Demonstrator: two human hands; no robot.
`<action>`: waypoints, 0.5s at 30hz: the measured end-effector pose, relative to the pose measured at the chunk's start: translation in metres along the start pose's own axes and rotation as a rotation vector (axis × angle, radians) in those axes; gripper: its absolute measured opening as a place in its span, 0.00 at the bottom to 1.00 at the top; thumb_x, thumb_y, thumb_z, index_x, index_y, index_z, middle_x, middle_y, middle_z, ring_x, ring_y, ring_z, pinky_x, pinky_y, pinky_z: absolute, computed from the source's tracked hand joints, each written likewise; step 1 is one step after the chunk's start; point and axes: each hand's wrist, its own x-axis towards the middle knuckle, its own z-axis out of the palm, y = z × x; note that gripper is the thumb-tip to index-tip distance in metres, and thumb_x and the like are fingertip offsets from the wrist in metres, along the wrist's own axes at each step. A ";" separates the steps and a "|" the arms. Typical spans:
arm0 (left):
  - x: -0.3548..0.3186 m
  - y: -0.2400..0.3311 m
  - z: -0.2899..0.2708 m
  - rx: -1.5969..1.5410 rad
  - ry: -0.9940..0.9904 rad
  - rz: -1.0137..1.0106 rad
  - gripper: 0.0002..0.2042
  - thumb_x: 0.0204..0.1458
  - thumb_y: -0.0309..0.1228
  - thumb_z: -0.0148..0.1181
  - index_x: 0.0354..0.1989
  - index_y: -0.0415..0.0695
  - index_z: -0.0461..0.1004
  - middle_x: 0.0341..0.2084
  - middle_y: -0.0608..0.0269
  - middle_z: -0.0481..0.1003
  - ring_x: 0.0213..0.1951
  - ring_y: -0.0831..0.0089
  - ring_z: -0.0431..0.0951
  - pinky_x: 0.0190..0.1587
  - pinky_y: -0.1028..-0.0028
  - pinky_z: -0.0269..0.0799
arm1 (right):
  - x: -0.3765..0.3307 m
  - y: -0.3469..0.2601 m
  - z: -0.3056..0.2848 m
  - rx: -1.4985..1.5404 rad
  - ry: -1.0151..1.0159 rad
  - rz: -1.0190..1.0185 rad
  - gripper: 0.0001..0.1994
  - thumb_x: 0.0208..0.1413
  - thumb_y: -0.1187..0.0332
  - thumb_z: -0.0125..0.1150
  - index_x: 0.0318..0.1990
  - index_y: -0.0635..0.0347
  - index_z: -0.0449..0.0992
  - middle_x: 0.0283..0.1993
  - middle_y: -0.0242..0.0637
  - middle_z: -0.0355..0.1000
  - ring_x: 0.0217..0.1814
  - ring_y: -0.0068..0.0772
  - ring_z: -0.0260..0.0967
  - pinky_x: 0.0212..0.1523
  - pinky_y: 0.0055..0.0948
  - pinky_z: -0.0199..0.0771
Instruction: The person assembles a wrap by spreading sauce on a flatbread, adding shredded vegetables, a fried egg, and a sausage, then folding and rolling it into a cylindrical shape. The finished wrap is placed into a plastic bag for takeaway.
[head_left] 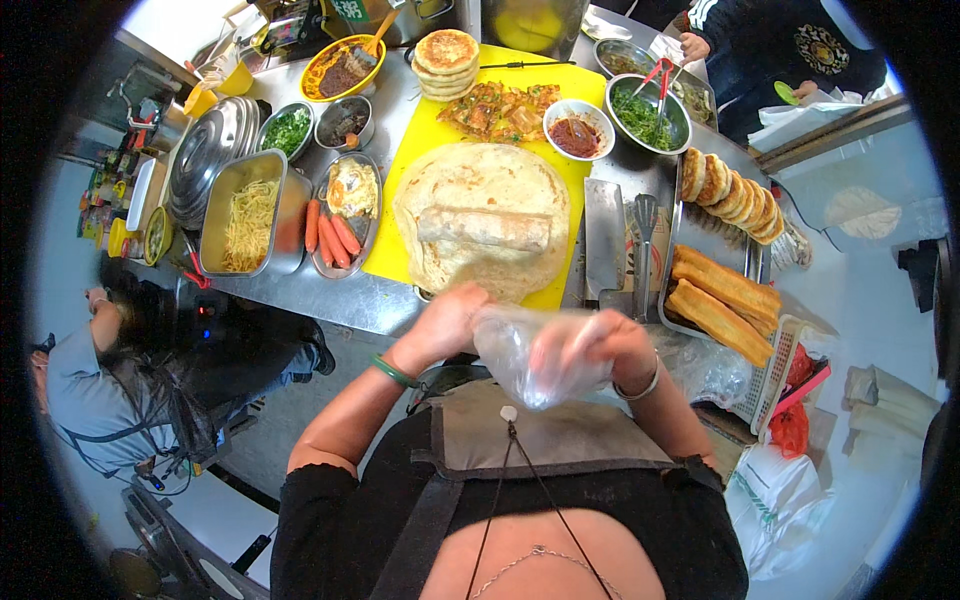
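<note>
Fingers of our left hand (447,322) and right hand (600,345) pinching thin clear plastic bag (525,358), rolled flatbread wrap (484,228) on yellow cutting board (420,150) just beyond

Head view, steeply down, close.

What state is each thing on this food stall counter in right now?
clear plastic bag: being opened with both hands
left hand: gripping bag edge
right hand: inside bag
rolled wrap: rolled shut, lying on flatbread
large flatbread: spread flat
cleaver: lying flat
domed steel lid: off, leaning
</note>
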 end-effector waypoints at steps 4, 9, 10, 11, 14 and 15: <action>-0.020 0.001 0.016 -0.877 -0.336 -0.339 0.20 0.66 0.41 0.38 0.47 0.38 0.73 0.40 0.50 0.77 0.41 0.57 0.78 0.45 0.61 0.73 | 0.014 0.015 -0.032 0.561 0.482 -0.475 0.24 0.62 0.59 0.50 0.64 0.54 0.61 0.53 0.46 0.72 0.52 0.43 0.70 0.56 0.42 0.70; -0.012 0.018 -0.005 -1.707 0.433 -0.300 0.26 0.65 0.37 0.38 0.69 0.42 0.47 0.60 0.56 0.63 0.60 0.57 0.65 0.63 0.52 0.60 | 0.021 0.090 -0.027 0.310 1.041 -0.107 0.41 0.57 0.72 0.54 0.73 0.42 0.37 0.63 0.47 0.60 0.55 0.44 0.67 0.57 0.47 0.70; -0.008 0.002 -0.002 -1.539 0.518 -0.251 0.26 0.65 0.35 0.40 0.69 0.42 0.47 0.60 0.55 0.63 0.60 0.57 0.65 0.62 0.52 0.61 | 0.028 0.095 -0.025 0.234 1.015 -0.111 0.43 0.55 0.75 0.53 0.72 0.41 0.34 0.62 0.46 0.61 0.54 0.43 0.68 0.56 0.46 0.71; -0.006 -0.013 0.000 -1.372 0.595 -0.201 0.26 0.64 0.34 0.41 0.69 0.42 0.46 0.59 0.55 0.64 0.60 0.57 0.64 0.62 0.52 0.61 | 0.033 0.101 -0.026 0.156 0.988 -0.115 0.45 0.52 0.78 0.52 0.72 0.41 0.31 0.62 0.46 0.61 0.54 0.43 0.68 0.54 0.46 0.72; 0.005 -0.050 -0.002 -1.039 0.619 -0.496 0.28 0.59 0.23 0.46 0.68 0.38 0.47 0.51 0.51 0.69 0.48 0.65 0.75 0.44 0.68 0.76 | 0.057 0.102 -0.041 0.072 1.015 0.011 0.49 0.47 0.84 0.51 0.72 0.43 0.30 0.60 0.47 0.61 0.49 0.39 0.69 0.49 0.39 0.76; 0.015 -0.060 -0.004 -0.962 0.631 -0.570 0.29 0.58 0.22 0.46 0.68 0.37 0.47 0.49 0.51 0.70 0.44 0.67 0.77 0.39 0.74 0.78 | 0.068 0.100 -0.050 0.071 1.042 0.078 0.50 0.46 0.85 0.51 0.72 0.44 0.30 0.59 0.48 0.61 0.47 0.37 0.70 0.47 0.35 0.77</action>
